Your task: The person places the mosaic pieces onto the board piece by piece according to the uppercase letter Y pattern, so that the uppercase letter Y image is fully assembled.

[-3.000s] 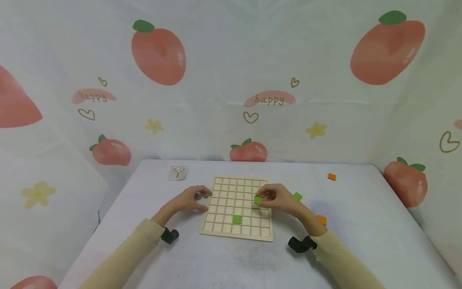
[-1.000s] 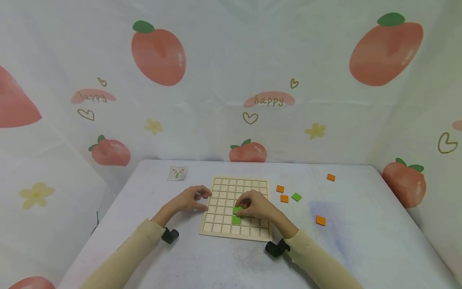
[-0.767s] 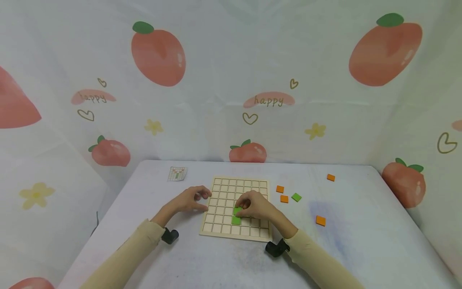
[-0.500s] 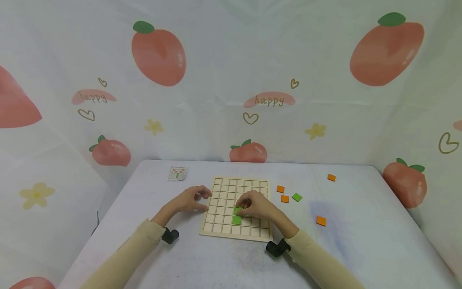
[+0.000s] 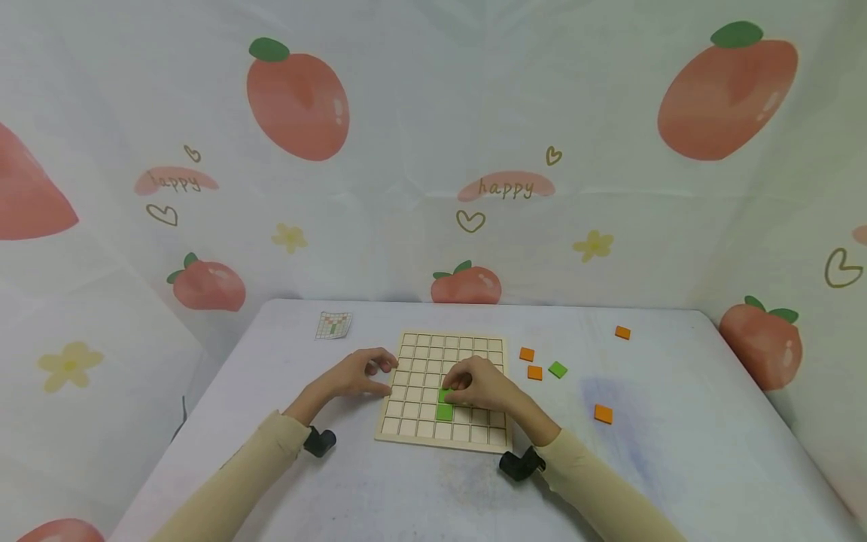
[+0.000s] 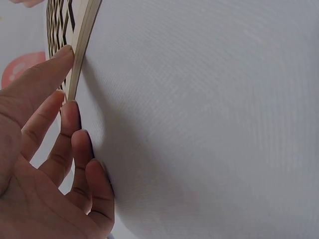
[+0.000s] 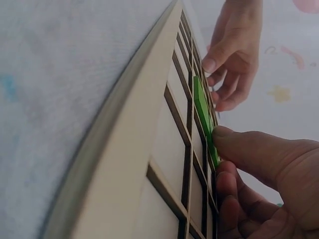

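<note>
In the head view, a wooden grid board (image 5: pixel 440 445) lies on the table. My right hand (image 5: pixel 481 388) is over its middle, thumb and fingers pinching a green tile (image 5: pixel 443 394) directly behind another green tile (image 5: pixel 444 412). The right wrist view shows thumb and fingertips of that hand (image 7: pixel 269 184) at the tile, low against the board (image 7: pixel 124 109); whether it lies flat in its square I cannot tell. My left hand (image 5: pixel 355 373), fingers loosely bent, rests at the board's left edge; in the left wrist view the hand's (image 6: pixel 45 144) thumb and fingertips touch the board's edge (image 6: pixel 82 50).
Right of the board lie a loose green tile (image 5: pixel 558 369) and two orange tiles (image 5: pixel 527 354) close by. Another orange tile (image 5: pixel 603 414) is farther right and one more (image 5: pixel 622 333) at the back right. A small grid-patterned card (image 5: pixel 334 325) lies at the back left.
Since three seconds ago, my right hand has carried the green tile left and nearer, from the board's right part to beside the other green tile. Over the last second both hands have stayed put.
</note>
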The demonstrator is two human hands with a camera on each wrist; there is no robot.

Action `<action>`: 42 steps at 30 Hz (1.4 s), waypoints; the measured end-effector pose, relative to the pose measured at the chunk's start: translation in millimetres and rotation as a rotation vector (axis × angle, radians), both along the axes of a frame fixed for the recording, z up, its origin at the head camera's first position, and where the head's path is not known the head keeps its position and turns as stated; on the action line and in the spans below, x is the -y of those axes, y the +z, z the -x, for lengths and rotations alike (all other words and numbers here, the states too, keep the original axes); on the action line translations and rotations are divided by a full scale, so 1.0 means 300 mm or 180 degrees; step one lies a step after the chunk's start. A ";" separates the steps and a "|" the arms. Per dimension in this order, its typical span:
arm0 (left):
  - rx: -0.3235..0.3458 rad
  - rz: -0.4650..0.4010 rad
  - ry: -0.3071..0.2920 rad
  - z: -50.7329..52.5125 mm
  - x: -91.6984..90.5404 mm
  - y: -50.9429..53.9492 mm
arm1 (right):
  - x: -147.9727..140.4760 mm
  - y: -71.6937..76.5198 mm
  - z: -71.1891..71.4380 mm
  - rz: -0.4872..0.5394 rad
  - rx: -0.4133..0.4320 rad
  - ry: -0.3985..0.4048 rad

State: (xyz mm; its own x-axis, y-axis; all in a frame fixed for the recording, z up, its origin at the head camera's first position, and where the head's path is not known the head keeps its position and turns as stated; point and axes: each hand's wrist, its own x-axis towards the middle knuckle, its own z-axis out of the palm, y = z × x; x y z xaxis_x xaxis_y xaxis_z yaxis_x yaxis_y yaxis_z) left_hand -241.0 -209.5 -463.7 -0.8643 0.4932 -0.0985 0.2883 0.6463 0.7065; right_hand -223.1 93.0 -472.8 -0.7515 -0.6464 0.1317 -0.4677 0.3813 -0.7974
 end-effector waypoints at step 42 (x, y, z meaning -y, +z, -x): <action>-0.0108 -0.0112 -0.0134 0.001 0.010 -0.006 | -0.375 0.034 -0.017 0.0146 0.0241 -0.0239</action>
State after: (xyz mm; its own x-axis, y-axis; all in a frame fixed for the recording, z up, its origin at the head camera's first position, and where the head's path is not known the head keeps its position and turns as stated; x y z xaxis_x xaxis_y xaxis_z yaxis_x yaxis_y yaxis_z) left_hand -241.4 -212.6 -465.6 -0.8453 0.5318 -0.0513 0.3389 0.6079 0.7180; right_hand -218.0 205.6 -462.6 -0.8065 -0.5825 0.1008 -0.3769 0.3753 -0.8468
